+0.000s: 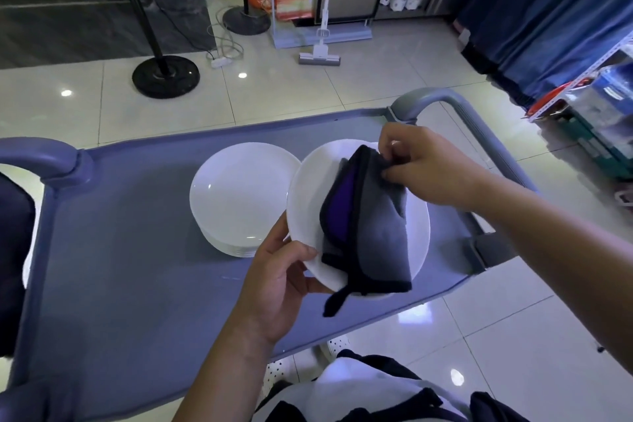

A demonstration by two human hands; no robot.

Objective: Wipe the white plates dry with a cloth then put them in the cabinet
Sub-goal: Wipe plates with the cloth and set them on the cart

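Above the grey-blue plastic cart top [130,250], left hand [274,281] grips the round white ceramic plate [308,188] by its near rim, thumb on top, tilted up so the face is reachable. Right hand [421,168] pinches the folded grey microfibre cloth with purple lining [370,226] at its far corner, draped over the plate face, probably for wiping. Stack of white plates [239,195] waits just beside, on the cart. Cabinet not identifiable.

Head view, down onto hands
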